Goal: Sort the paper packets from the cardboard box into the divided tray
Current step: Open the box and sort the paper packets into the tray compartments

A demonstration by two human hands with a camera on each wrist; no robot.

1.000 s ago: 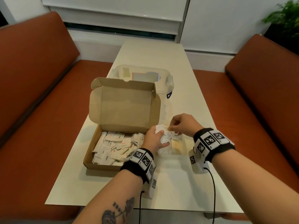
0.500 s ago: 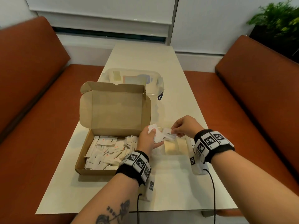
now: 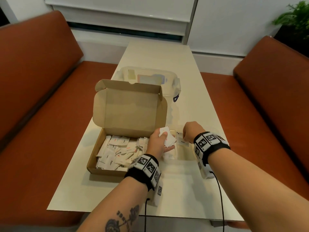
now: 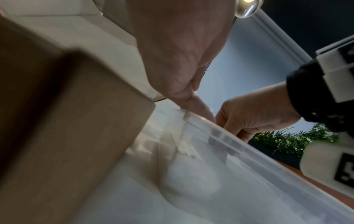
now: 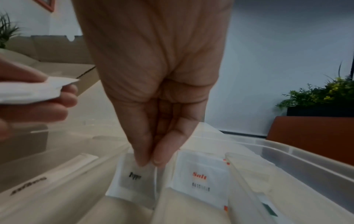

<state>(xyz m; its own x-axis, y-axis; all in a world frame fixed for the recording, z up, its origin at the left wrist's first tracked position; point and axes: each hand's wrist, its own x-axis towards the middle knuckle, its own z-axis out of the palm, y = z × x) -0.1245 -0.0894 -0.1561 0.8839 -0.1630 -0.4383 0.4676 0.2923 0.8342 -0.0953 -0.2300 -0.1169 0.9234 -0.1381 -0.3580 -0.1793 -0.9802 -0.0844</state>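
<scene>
Just right of the open cardboard box (image 3: 107, 158), the left hand (image 3: 157, 143) clutches a bunch of paper packets (image 3: 168, 138). Meanwhile the right hand (image 5: 153, 84) pinches one pepper packet (image 5: 134, 180) — upright in a compartment of the divided tray (image 5: 298, 156), beside a salt packet (image 5: 201, 177) — at the worktop's middle.

We see white paper packets (image 3: 117, 153) heaped in the open cardboard box (image 3: 93, 158); a pepper pkt (image 5: 134, 178) stands upright in the clear divided tray (image 5: 298, 165), beside a salt pkt (image 5: 199, 177).
</scene>
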